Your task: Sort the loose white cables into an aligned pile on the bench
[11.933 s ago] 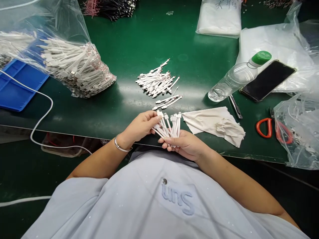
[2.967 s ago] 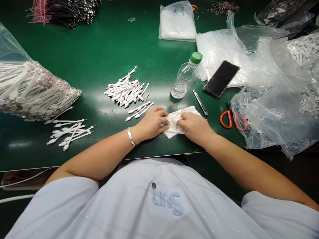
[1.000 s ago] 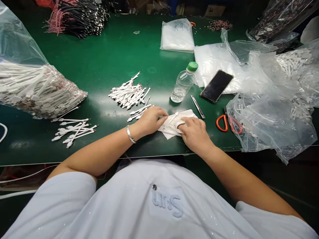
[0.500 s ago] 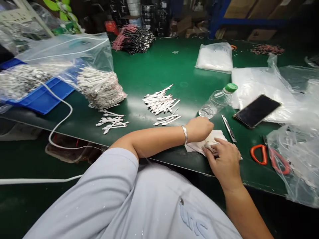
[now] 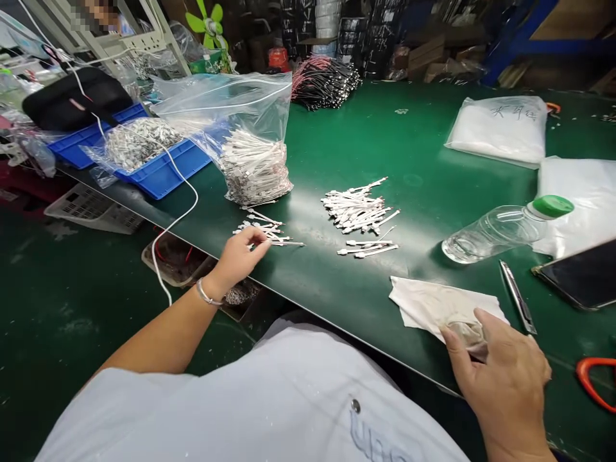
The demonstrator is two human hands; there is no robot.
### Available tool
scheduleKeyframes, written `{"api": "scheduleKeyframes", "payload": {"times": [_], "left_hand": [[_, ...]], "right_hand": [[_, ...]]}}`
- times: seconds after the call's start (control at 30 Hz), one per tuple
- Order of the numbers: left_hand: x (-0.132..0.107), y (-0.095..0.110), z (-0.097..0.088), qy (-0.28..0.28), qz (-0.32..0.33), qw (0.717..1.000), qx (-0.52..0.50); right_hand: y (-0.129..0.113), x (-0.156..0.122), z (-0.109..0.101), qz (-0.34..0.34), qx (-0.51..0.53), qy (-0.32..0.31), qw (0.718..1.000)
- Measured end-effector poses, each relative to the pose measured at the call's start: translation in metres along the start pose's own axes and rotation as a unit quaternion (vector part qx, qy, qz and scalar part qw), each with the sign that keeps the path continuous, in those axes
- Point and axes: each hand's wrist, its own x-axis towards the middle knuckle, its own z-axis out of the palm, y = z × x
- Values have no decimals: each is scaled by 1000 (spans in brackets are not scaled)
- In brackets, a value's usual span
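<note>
My left hand (image 5: 243,256) reaches over the small pile of white cable pieces (image 5: 269,226) near the table's front edge. Its thumb and forefinger come together at a white cable piece (image 5: 290,244) that sticks out to the right of the fingertips. On the right, my right hand (image 5: 510,366) grips a crumpled, stained part of a white cloth (image 5: 423,298) between thumb and fingers, with the cloth lying flat on the table. A bigger pile of white cable pieces (image 5: 356,208) lies between the hands, with a few separate pieces (image 5: 369,248) in front of it.
A clear bottle (image 5: 491,232) with a green cap lies behind the cloth. Nearby are a utility knife (image 5: 517,298), a phone (image 5: 582,276) and orange-handled scissors (image 5: 590,378). A clear bag of cables (image 5: 257,167) and blue bins (image 5: 166,173) stand on the left.
My left hand has moved left from the cloth to the small cable pile. My right hand stays at the cloth. The view has swung left.
</note>
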Motion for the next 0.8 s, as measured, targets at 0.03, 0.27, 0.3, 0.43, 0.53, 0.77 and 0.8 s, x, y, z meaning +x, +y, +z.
{"api": "scheduleKeyframes", "payload": {"times": [0.03,0.27,0.3,0.43,0.53,0.77,0.8], "left_hand": [[0,-12,-6,10,-7,999,46],[48,-56,-22,-140,90,949,267],[58,-58,-23,-158,79,944,279],[85,-56,-23,-178,43,929,323],[91,-49,-22,-171,37,926,335],[90,-38,-21,-172,17,924,342],[89,-37,-20,-172,17,926,336]], "right_hand": [[0,0,0,-6,2,7,1000],[3,1,2,-26,7,29,999],[4,1,2,-29,9,31,999],[5,0,2,-27,20,39,999],[4,0,3,-15,21,42,999],[0,3,1,-11,23,43,999],[0,3,0,-10,23,44,999]]}}
